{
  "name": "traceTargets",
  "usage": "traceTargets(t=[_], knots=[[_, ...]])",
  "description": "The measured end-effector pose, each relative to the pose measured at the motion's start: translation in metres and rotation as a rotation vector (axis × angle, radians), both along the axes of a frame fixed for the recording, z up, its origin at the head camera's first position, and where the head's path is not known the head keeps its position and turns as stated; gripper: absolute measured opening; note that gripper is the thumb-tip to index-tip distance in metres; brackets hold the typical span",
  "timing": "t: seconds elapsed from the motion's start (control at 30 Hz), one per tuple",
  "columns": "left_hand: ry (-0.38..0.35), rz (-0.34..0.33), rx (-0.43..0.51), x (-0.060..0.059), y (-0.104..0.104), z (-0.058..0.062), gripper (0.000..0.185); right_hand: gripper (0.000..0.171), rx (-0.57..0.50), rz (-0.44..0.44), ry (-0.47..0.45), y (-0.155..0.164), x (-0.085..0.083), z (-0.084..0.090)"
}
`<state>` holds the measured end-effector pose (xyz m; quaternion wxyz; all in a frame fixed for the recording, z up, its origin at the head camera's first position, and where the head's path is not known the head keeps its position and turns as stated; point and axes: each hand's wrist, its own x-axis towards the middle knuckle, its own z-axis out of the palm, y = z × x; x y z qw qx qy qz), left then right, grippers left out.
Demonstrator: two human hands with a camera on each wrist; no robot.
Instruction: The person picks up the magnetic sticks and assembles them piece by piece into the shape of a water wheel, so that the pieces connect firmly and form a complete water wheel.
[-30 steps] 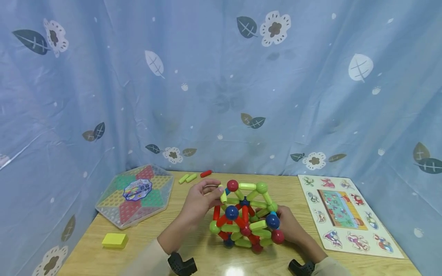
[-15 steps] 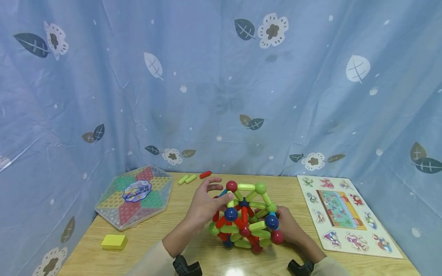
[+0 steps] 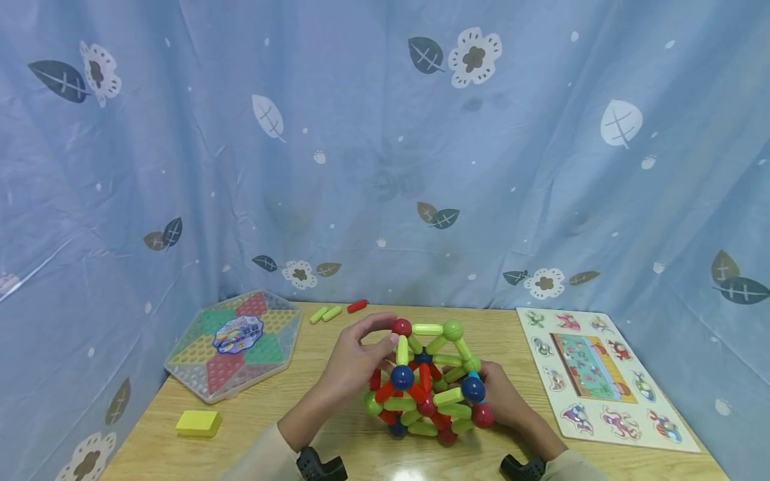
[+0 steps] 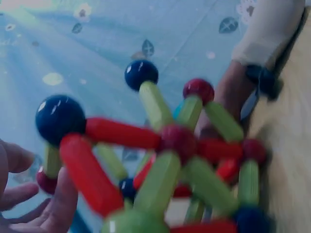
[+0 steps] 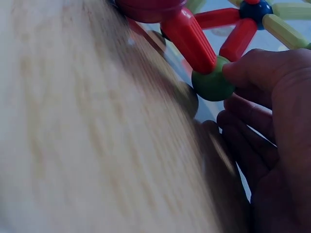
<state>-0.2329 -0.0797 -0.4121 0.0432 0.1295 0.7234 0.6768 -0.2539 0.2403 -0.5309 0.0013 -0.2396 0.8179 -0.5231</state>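
Centre of the wooden surface (image 3: 301,427): a ball-and-rod construction of green, yellow and red plastic rods joined by red, blue and green balls (image 3: 428,384), standing on the surface between the person's two hands.

Left hand (image 3: 355,364): raised against the upper left side of the construction. Its thumb and forefinger curl round and pinch a short pale-yellow rod (image 3: 402,349) just below the topmost red ball (image 3: 401,327); the remaining fingers arch above it. In the left wrist view the fingers (image 4: 29,213) appear loosely curved at the lower left edge, beside a red rod (image 4: 90,174) and a dark blue ball (image 4: 60,118); the picture is blurred.

Right hand (image 3: 502,394): cupped against the lower right side of the construction, close to a blue ball (image 3: 473,389) and a red ball (image 3: 483,415). In the right wrist view the thumb tip presses a green ball (image 5: 212,83) at the end of a red rod (image 5: 192,36), with the fingers (image 5: 248,145) curled beneath it, low over the surface.

Left of the construction: a hexagonal transparent game board with coloured triangular fields (image 3: 236,342), and nearer the front edge a yellow rectangular block (image 3: 198,423). Far edge: two loose green rods (image 3: 325,314) and one loose red rod (image 3: 357,306). Right: a flat wooden animal puzzle board (image 3: 601,374). Behind: a blue curtain printed with leaves and flowers (image 3: 385,147).
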Motion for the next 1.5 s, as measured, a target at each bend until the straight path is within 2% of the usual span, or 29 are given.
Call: traceTargets(t=[0.1,0.17,0.2,0.27,0.33,0.43,0.5,0.57,0.7,0.8,0.93,1.1,1.27,1.5], knots=[[0.076,0.111,-0.041,-0.006,-0.015,-0.015,0.036,0.02,0.01,-0.007,0.059,-0.002,0.001,-0.001],[0.104,0.169,-0.068,-0.011,-0.026,-0.033,0.043,0.018,0.021,-0.005,0.104,-0.005,0.002,-0.002],[0.1,0.165,-0.072,-0.014,-0.031,-0.044,0.048,0.017,0.028,-0.004,0.125,-0.006,0.003,-0.002],[0.071,0.081,-0.091,-0.016,-0.042,-0.066,0.057,0.016,0.039,0.003,0.155,-0.009,0.004,-0.002],[0.048,-0.056,-0.136,-0.017,-0.05,-0.086,0.058,0.015,0.036,0.018,0.174,-0.013,0.005,-0.003],[0.056,-0.224,-0.173,-0.018,-0.059,-0.104,0.048,0.017,0.026,0.047,0.193,-0.023,0.004,-0.004],[0.076,-0.249,-0.195,-0.018,-0.063,-0.108,0.035,0.016,0.015,0.075,0.205,-0.032,0.003,-0.004],[0.09,-0.225,-0.19,-0.017,-0.07,-0.108,0.025,0.017,0.01,0.126,0.196,-0.043,-0.002,-0.003],[0.099,-0.165,-0.201,-0.016,-0.084,-0.109,0.019,0.017,0.016,0.241,0.091,-0.057,-0.016,0.002],[0.121,-0.127,-0.209,-0.014,-0.096,-0.111,0.019,0.02,-0.022,0.286,-0.003,-0.06,-0.038,0.007],[0.175,-0.057,-0.193,-0.012,-0.109,-0.119,0.018,0.027,-0.082,0.223,-0.043,-0.068,-0.074,0.012],[0.249,0.034,-0.166,-0.011,-0.117,-0.129,0.016,0.03,-0.075,0.139,-0.093,-0.095,-0.113,0.015],[0.247,0.052,-0.14,-0.013,-0.118,-0.136,0.016,0.032,-0.115,0.152,-0.15,-0.121,-0.142,0.021],[0.237,0.05,-0.124,-0.014,-0.119,-0.135,0.015,0.038,-0.099,0.156,-0.122,-0.155,-0.176,0.029]])
